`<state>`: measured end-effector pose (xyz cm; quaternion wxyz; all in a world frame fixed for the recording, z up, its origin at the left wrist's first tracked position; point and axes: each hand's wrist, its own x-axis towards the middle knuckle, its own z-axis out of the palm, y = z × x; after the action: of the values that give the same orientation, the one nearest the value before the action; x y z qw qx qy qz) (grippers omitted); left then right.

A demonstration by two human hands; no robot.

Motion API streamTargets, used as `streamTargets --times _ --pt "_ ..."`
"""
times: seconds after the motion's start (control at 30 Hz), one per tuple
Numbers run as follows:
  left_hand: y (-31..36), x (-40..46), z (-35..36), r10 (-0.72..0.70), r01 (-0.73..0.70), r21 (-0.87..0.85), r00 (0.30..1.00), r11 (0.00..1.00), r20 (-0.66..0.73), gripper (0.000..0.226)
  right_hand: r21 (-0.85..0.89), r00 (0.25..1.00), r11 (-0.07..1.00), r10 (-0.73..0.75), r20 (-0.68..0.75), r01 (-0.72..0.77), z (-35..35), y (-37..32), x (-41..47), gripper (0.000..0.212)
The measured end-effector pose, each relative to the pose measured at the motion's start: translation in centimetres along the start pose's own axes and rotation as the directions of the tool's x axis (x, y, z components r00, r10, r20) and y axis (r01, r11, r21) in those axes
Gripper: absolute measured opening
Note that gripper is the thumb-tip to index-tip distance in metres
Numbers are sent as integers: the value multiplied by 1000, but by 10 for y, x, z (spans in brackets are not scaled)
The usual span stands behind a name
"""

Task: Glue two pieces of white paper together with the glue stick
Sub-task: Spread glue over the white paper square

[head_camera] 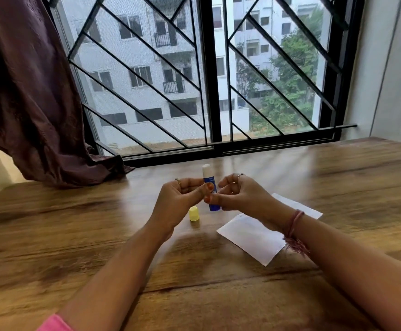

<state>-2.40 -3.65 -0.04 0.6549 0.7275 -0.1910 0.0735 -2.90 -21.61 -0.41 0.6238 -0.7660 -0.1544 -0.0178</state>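
Observation:
A blue glue stick (210, 185) stands upright above the table with its white glue end exposed at the top. My left hand (180, 199) pinches its middle with thumb and fingers. My right hand (242, 194) grips its lower part from the right. Its yellow cap (193, 213) stands on the wooden table (99, 235) just below my left hand. One piece of white paper (249, 237) lies flat under my right wrist. A second piece of white paper (299, 206) lies behind that wrist, partly hidden by it.
A barred window (206, 72) runs along the table's far edge. A dark purple curtain (27, 91) hangs at the left and rests on the table's back left corner. A pale wall (390, 68) closes the right side.

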Motion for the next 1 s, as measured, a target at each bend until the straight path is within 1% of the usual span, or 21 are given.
streamTargets --times 0.07,0.13,0.2,0.23,0.3,0.4,0.43,0.5,0.57,0.63,0.73,0.83,0.97,1.0 --pt "0 0 1 -2 2 -6 1000 1000 9 19 64 999 998 -29 22 27 -2 -2 0 55" --pt "0 -1 3 -11 11 -30 1000 1000 20 24 105 996 993 -59 61 52 -3 -3 -1 47" --pt "0 -2 4 -15 16 -35 999 999 28 28 111 995 992 -65 78 56 -4 -3 -1 39" --pt "1 -2 4 -5 5 -5 999 1000 32 28 110 995 992 -63 78 54 -6 -5 -1 37" --pt "2 -2 7 32 -36 108 999 994 37 28 118 996 992 -53 65 45 -11 -7 -1 35" --pt "4 -2 10 119 -121 342 993 932 25 22 169 1000 986 -21 16 18 -20 -10 0 33" --pt "5 -3 9 146 -155 403 988 902 54 18 175 1000 984 -7 -6 8 -23 -10 1 31" --pt "7 -5 8 137 -220 475 969 852 203 15 171 999 985 14 -51 -5 -28 -9 2 30" --pt "8 -9 10 63 -278 522 918 806 392 22 150 995 989 30 -92 -16 -32 -7 3 31" --pt "9 -11 13 1 -325 548 861 771 508 28 122 991 992 39 -127 -24 -34 -7 4 33" --pt "12 -12 18 -40 -357 560 817 747 575 35 135 985 991 44 -167 -21 -38 -7 4 30" --pt "14 -15 20 -80 -356 572 797 739 599 39 159 982 987 41 -184 -12 -41 -8 4 24" --pt "17 -21 23 -127 -416 648 773 638 621 47 131 979 991 65 -193 -40 -43 -9 1 23" --pt "18 -22 24 -131 -418 656 774 629 619 47 135 979 990 74 -190 -49 -43 -9 1 23"
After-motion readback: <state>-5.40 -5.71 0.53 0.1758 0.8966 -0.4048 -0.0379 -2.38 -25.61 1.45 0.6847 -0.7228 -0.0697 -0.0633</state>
